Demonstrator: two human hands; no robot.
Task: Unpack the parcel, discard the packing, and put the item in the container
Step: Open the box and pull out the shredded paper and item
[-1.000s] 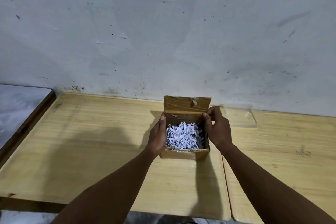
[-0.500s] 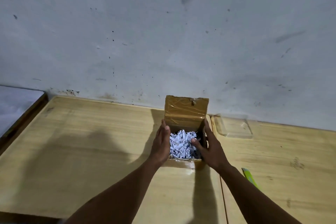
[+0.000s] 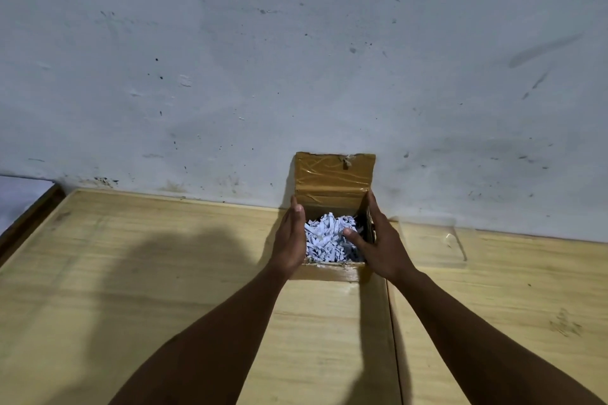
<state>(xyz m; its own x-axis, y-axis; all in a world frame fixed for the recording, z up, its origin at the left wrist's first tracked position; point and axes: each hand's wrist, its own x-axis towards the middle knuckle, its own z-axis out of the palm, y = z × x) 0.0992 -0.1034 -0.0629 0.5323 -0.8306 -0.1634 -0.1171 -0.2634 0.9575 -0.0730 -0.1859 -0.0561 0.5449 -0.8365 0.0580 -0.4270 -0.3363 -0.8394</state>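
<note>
Small cardboard box (image 3: 332,273) on wooden table (image 3: 164,273), against wall (image 3: 296,59), taped lid flap (image 3: 334,179) folded up and back. Filled to near the rim with white shredded paper (image 3: 324,240); item itself buried, not visible. Left hand (image 3: 289,240) flat and spread along the left wall of the box, gripping nothing. Right hand (image 3: 378,243) spread against the right wall, thumb resting on the shreds, nothing pinched. Clear plastic container (image 3: 431,240) just beside the box on the right, probably a shallow tray, edges hard to read. Shreds likely light, loose, springy: scoop in bunches with curled fingers, expect spillage. Box walls thin, likely to flex, so brace low with one hand. Item weight and fragility unknown; dig gently, take hold from beneath once exposed.
</note>
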